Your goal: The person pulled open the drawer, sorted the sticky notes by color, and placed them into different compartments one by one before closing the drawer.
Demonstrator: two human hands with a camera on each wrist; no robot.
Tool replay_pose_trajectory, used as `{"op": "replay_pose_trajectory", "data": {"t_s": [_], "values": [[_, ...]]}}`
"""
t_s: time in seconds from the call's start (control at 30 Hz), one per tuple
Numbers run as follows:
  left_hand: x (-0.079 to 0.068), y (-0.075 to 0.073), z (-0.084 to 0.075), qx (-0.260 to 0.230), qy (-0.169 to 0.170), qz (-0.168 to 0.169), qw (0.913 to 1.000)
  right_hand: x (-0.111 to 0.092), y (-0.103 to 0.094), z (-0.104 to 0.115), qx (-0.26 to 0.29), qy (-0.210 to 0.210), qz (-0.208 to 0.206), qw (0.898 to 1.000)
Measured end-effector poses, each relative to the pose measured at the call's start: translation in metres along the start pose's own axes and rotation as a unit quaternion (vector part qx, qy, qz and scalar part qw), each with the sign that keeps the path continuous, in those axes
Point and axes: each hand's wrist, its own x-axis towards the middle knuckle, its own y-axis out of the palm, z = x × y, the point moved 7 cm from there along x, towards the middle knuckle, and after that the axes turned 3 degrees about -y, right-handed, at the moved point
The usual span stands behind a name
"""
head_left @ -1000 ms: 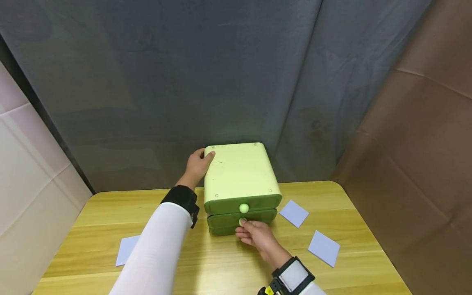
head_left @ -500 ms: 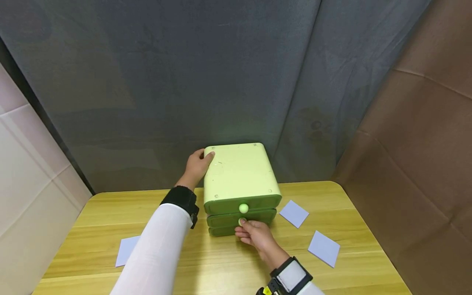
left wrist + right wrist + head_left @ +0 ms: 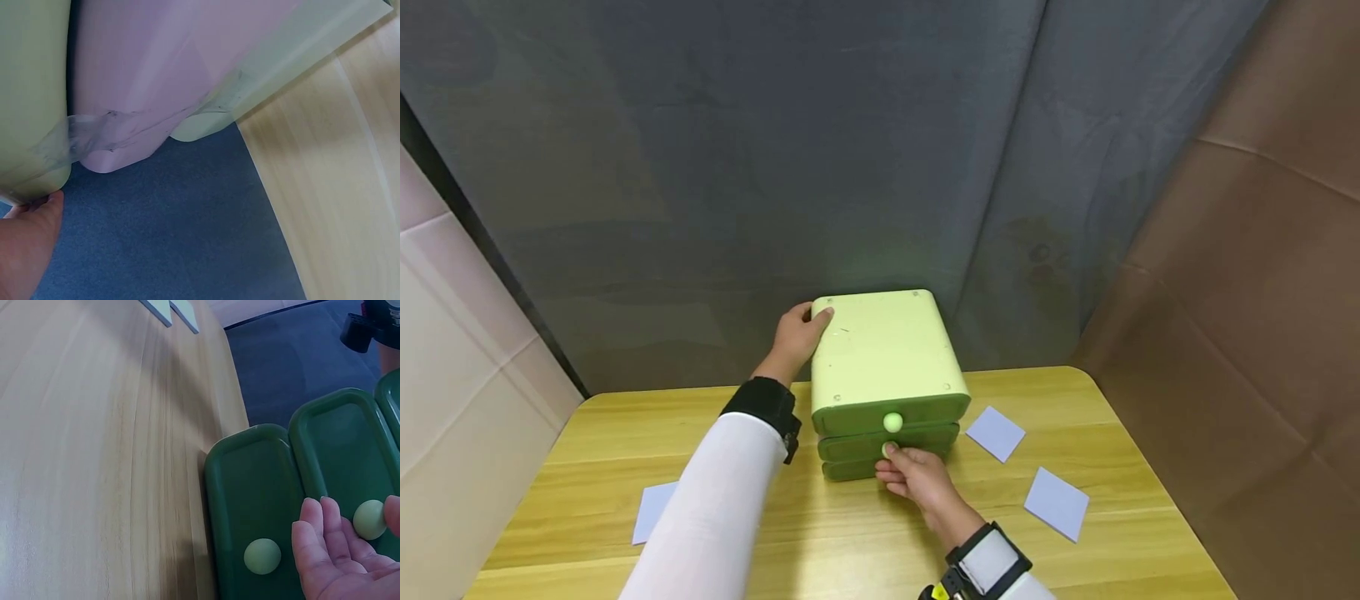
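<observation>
A green chest of drawers [image 3: 887, 350], three drawers high, stands against the back curtain. Its top is pale green and its drawer fronts are dark green. My left hand [image 3: 793, 340] grips its back left corner, thumb on top and fingers behind the back edge. With my right hand [image 3: 925, 483] I pinch the round knob [image 3: 370, 520] of the middle drawer [image 3: 850, 450]; the thumb and fingers partly cover it. The top drawer's knob [image 3: 892, 422] sits just above. Below, the bottom drawer's knob [image 3: 262, 556] is untouched. All three drawers look closed.
Two pale blue square cards [image 3: 996, 434] lie right of the chest on the wooden table [image 3: 842, 550]. Another pale blue card [image 3: 653, 510] is partly behind the left sleeve. Clear tape [image 3: 90, 134] crosses the chest's side. A grey curtain [image 3: 775, 167] hangs directly behind.
Both hands keep their places on the chest and the knob. Only the head view has shifted very slightly; no drawer has visibly moved.
</observation>
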Motion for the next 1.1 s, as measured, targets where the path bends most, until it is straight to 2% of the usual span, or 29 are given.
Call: {"op": "replay_pose_trajectory", "data": {"t_s": [0.27, 0.37, 0.5, 0.67, 0.83, 0.97, 1.1], "values": [[0.004, -0.002, 0.0, 0.018, -0.001, 0.003, 0.9998, -0.003, -0.001, -0.002, -0.001, 0.013, -0.005, 1.0], [0.004, -0.007, 0.001, 0.028, -0.006, -0.001, 0.9996, -0.005, 0.001, -0.004, -0.017, 0.017, 0.011, 1.0], [0.003, -0.012, 0.0, 0.028, -0.016, -0.003, 0.9995, -0.008, -0.002, -0.006, -0.055, 0.002, 0.024, 0.998], [0.003, -0.016, 0.001, 0.034, -0.028, -0.006, 0.999, -0.01, -0.015, -0.012, -0.1, -0.033, 0.012, 0.994], [0.002, -0.023, 0.003, 0.016, -0.039, -0.022, 0.9989, -0.011, -0.033, -0.017, -0.152, -0.048, -0.018, 0.987], [0.0, -0.031, 0.005, 0.016, -0.031, -0.036, 0.9988, -0.013, -0.047, -0.019, -0.175, -0.046, -0.043, 0.983], [-0.007, -0.037, 0.011, 0.026, -0.018, -0.035, 0.9989, -0.014, -0.059, -0.022, -0.19, -0.039, -0.056, 0.979]]}}
